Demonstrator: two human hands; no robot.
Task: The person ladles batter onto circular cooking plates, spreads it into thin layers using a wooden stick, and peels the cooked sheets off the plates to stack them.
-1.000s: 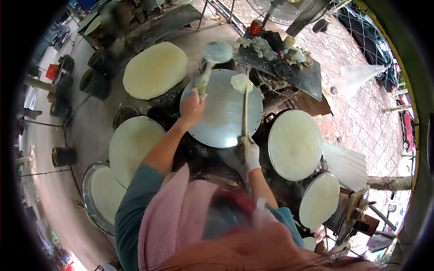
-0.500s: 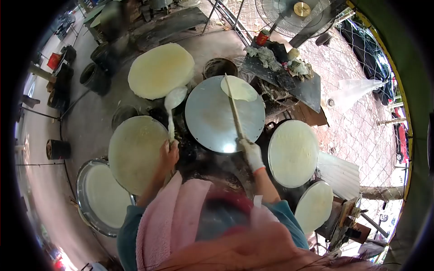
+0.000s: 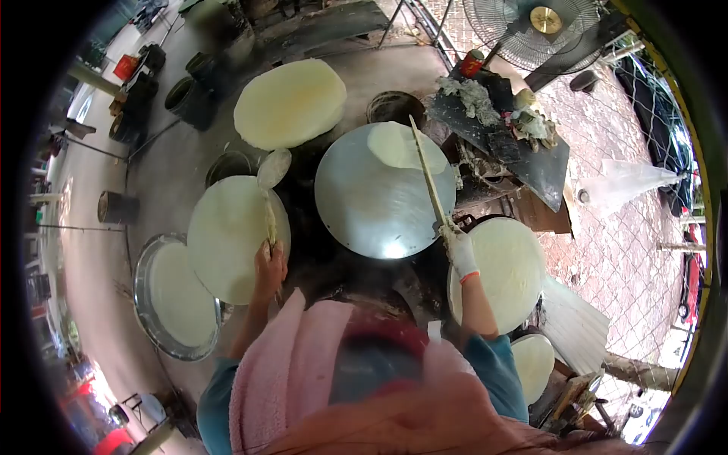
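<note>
My bare left hand (image 3: 271,265) is closed round the handle of a ladle (image 3: 274,168), whose bowl is up by the top right edge of a round pale sheet (image 3: 227,243). In my gloved right hand (image 3: 460,252) is a long, thin wooden stick (image 3: 426,171). It points up and away, its length passing over the right side of the round metal griddle (image 3: 356,201). A patch of pale batter (image 3: 394,145) lies on the griddle's far part, partly crossed by the stick. My right hand is just beyond the griddle's lower right edge, over another pale round (image 3: 504,273).
A large pale round (image 3: 290,102) lies at the back left. At the left stands a metal basin (image 3: 140,292) of pale batter. Beyond the griddle are a dark pot (image 3: 394,108), a cluttered black board (image 3: 542,168) and a fan (image 3: 542,23). A wire fence runs along the right.
My right hand and the stick have moved right, and the batter patch has spread wider along the griddle's far part. The ladle has come back over the left round. The whole view has shifted.
</note>
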